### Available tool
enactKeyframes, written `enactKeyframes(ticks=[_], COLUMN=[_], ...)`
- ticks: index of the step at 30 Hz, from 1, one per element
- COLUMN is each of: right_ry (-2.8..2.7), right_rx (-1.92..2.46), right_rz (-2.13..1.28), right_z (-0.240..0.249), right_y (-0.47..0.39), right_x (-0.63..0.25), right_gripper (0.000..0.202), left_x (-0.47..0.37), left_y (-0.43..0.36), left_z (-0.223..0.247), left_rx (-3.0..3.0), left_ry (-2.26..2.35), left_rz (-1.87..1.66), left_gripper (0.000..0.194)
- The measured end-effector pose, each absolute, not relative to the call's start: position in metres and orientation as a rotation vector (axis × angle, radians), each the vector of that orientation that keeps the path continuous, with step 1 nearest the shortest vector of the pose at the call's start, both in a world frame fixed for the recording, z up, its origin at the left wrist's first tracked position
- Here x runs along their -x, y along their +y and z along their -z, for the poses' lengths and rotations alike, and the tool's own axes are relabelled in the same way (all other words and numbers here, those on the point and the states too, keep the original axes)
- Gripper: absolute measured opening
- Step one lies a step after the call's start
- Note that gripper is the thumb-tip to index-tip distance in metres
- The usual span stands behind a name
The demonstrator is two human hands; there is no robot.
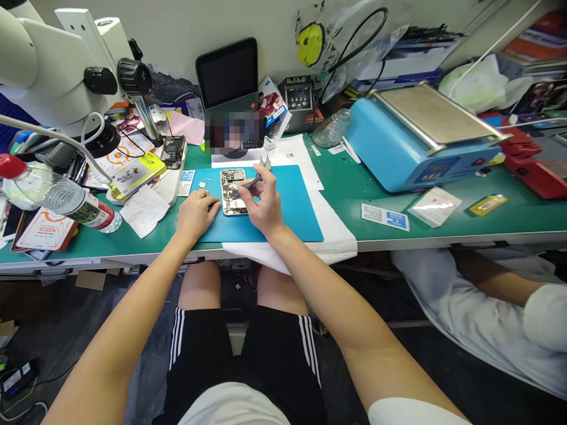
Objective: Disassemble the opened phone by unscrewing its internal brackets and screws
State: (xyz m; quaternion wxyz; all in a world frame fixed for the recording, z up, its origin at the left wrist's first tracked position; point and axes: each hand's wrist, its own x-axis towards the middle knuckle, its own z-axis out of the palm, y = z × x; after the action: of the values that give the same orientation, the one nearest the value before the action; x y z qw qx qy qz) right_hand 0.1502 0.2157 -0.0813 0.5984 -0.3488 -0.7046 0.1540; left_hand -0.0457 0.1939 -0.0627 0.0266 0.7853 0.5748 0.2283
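Note:
An opened smartphone (234, 200) lies on the blue mat (292, 206), its inner boards showing. My right hand (264, 200) is above the phone's right side, thumb and fingers closed round a slim grey screwdriver (251, 183) slanted down to the middle of the phone. A grey two-pronged metal piece (265, 161) shows just behind those fingers; whether the hand holds it too, I cannot tell. On the mat left of the phone rests my left hand (195, 217), fingers curled, with something dark at the fingertips. A small light part (202, 185) sits above that hand.
A white microscope (48, 65) and a water bottle (75, 203) stand at left. A small dark screen (228, 74) is behind the mat. At right are a glass jar (332, 127) and a blue heating-plate machine (398, 141). Another person's sleeve (549, 316) is at far right.

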Motion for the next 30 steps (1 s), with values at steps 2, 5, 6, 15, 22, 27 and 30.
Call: enactKeyframes(ticks=[2,5,6,15,22,27,30], right_ry=[-1.632,-1.633,-1.632,-1.632,-1.606,-1.626,-1.647], right_rx=[0.823,0.845,0.853,0.864,0.869,0.899,0.908], right_rz=[-0.361,-0.354,-0.345,-0.344,-0.379,-0.377,-0.321], right_z=[0.0811,0.0808,0.0807,0.0801,0.0801,0.0807,0.0814], right_y=[0.2154,0.2151,0.2152,0.2156,0.2171,0.2171,0.2168], right_x=[-0.1508,-0.1515,-0.1517,-0.1519,-0.1526,-0.1534,-0.1528], right_gripper=[0.047,0.048,0.049,0.049,0.049,0.052,0.054], left_x=[0.0456,0.0459,0.0460,0.0472,0.0453,0.0439,0.0434], left_y=[0.1940,0.1943,0.1943,0.1957,0.1955,0.1933,0.1903], left_z=[0.0626,0.0623,0.0621,0.0614,0.0626,0.0601,0.0567], left_rx=[-2.420,-2.406,-2.399,-2.320,-2.347,-2.377,-2.414], left_ry=[1.772,1.777,1.783,1.908,1.863,1.827,1.765], left_rz=[-0.706,-0.718,-0.723,-0.765,-0.765,-0.773,-0.748], left_gripper=[0.027,0.029,0.030,0.032,0.024,0.020,0.020])
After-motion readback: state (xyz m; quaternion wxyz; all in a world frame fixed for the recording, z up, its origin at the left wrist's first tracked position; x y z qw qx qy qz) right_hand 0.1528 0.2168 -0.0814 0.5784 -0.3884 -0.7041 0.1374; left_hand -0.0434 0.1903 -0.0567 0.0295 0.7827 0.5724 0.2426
